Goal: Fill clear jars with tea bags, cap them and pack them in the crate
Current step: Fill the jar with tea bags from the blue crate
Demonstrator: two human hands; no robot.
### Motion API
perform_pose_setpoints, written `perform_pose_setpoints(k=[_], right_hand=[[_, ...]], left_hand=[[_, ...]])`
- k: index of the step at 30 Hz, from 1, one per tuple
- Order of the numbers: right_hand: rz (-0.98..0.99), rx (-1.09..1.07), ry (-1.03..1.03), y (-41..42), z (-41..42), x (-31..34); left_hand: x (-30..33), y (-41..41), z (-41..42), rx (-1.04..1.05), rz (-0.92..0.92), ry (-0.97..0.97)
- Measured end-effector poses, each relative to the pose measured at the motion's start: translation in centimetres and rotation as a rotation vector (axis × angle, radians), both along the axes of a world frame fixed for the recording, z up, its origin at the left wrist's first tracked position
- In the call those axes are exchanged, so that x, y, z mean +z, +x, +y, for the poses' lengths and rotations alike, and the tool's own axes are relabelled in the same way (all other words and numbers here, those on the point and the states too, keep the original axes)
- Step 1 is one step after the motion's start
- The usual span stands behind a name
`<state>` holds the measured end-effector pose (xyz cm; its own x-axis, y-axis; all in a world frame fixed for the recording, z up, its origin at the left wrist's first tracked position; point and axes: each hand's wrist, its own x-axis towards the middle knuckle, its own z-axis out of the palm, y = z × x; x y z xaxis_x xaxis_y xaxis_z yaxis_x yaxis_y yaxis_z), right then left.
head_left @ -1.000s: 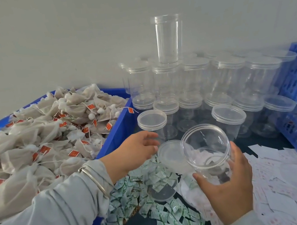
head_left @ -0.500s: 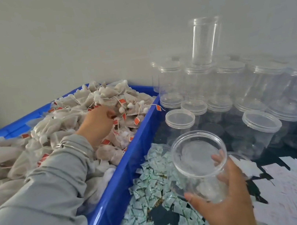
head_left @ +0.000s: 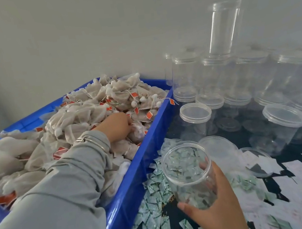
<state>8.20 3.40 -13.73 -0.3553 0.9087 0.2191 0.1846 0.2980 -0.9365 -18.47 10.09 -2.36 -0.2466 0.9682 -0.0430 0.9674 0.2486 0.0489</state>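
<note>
left hand (head_left: 117, 126) buried among tea bags (head_left: 91, 111) in the blue bin (head_left: 135, 173), fingers curled into the pile; whether it grips any cannot be told. right hand (head_left: 217, 208) clasps an empty open jar (head_left: 189, 173), mouth up, just right of the bin.

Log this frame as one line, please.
stage: filling | left hand: in bin, grip on tea bags unclear | right hand: holds open jar, no tea bags in it yet
</note>
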Motion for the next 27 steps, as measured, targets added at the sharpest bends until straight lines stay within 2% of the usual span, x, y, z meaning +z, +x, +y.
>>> perform_pose_setpoints(k=[2, 4, 6, 8, 10, 12, 15, 19, 21, 24, 27], right_hand=[[0.009, 0.01, 0.005, 0.2, 0.1, 0.2], [0.035, 0.011, 0.002, 0.2, 0.2, 0.6], [0.06, 0.008, -0.01, 0.1, 0.2, 1.0], [0.092, 0.012, -0.025, 0.0, 0.3, 1.1], [0.114, 0.0, -0.048, 0.1, 0.3, 0.8], [0.126, -0.02, -0.065, 0.2, 0.4, 0.5], [0.133, -0.033, -0.058, 0.4, 0.5, 0.4], [0.154, -0.05, -0.046, 0.1, 0.6, 0.7], [0.22, -0.053, -0.101, -0.1, 0.9, 1.2], [0.259, -0.022, -0.149, -0.1, 0.9, 1.3], [0.233, -0.05, -0.15, 0.2, 0.3, 0.6]], left_hand=[[0.2, 0.1, 0.0, 0.028, -0.027, 0.063], [0.7, 0.2, 0.0, 0.063, -0.197, 0.199], [1.5, 0.9, -0.2, 0.09, -0.476, 0.354], [2.3, 2.3, -0.6, 0.061, -0.85, 0.432], [3.0, 4.1, -1.0, -0.03, -1.229, 0.404], [3.2, 5.8, -1.4, -0.116, -1.405, 0.326], [2.8, 8.5, -2.2, -0.244, -1.356, 0.252], [2.0, 10.7, -3.4, -0.424, -0.938, 0.218], [1.5, 11.3, -3.7, -0.453, -0.83, 0.18], [1.1, 11.9, -3.9, -0.484, -0.808, 0.185], [1.1, 11.2, -3.4, -0.454, -0.771, 0.33]])
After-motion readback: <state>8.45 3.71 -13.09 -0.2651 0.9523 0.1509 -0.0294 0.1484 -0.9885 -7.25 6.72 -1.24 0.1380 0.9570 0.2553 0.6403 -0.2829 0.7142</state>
